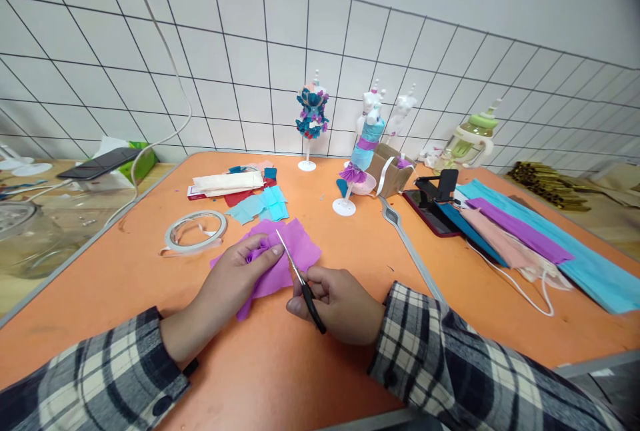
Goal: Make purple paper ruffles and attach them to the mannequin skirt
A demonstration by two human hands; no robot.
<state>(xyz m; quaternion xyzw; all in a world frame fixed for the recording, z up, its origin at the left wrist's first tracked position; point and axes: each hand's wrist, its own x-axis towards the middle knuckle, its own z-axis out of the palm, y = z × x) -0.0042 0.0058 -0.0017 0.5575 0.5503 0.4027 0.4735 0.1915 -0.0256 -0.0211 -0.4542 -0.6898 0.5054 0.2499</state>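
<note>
My left hand (240, 271) pinches a sheet of purple crepe paper (273, 278) that is gathered under its thumb and fingers. My right hand (337, 301) is closed around the black handles of a pair of scissors (311, 298). The scissors' blades point up and to the left, lying over the purple paper close to my left thumb. From this angle I cannot tell whether the blades are cutting into the paper. Just beyond my left hand lie light blue paper pieces (260, 204) and a roll of double-sided tape (196, 231).
Small dress-form stands, one covered in blue flowers (313, 111) and one in blue and purple paper (367, 144), stand at the back. A brown box (391, 168), a phone (435, 211), folded coloured paper (545, 238) and a green-lidded bottle (467, 141) are on the right.
</note>
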